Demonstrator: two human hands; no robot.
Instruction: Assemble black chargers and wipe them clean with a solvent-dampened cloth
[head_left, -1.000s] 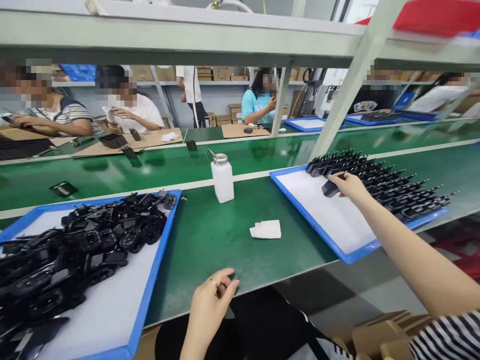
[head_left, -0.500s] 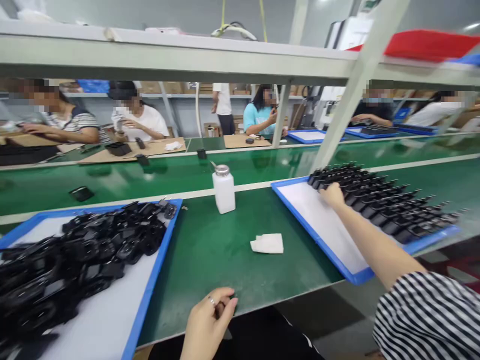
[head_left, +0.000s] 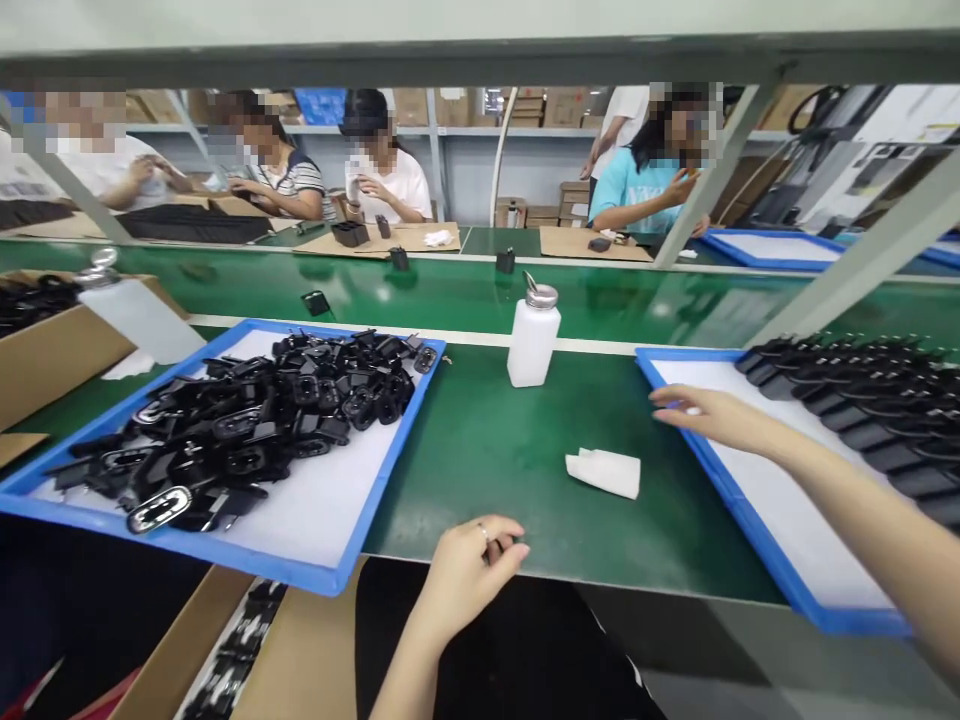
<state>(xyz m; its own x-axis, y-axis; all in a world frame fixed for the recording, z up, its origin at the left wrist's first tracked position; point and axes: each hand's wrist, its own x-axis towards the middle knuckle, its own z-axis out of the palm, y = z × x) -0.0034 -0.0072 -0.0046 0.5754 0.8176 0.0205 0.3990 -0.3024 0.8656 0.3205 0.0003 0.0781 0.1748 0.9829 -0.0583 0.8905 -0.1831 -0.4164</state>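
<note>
My right hand [head_left: 724, 418] reaches over the bare white liner of a blue-rimmed tray [head_left: 750, 500], fingers stretched out and holding nothing. Its fingertips stop just short of neat rows of black plastic parts [head_left: 847, 410], possibly charger housings. My left hand [head_left: 472, 570] rests at the near edge of the green bench [head_left: 480, 470], fingers curled on a small dark piece that is mostly hidden. Left of it, a second blue-rimmed tray [head_left: 360, 470] holds a loose heap of similar black parts [head_left: 285, 410]. A crumpled white wipe [head_left: 604, 472] lies between my hands.
A white dispenser bottle [head_left: 532, 340] with a metal top stands on the bench. A cardboard box [head_left: 52, 350] with black parts and a tilted bottle [head_left: 139, 315] sits far left. Below, an open box [head_left: 225, 640] holds more parts. Co-workers sit beyond a green conveyor [head_left: 420, 290].
The view has swung left, bringing the whole heaped tray into sight. My right hand has left the black rows, no longer touches a part, and has opened over the white liner.
</note>
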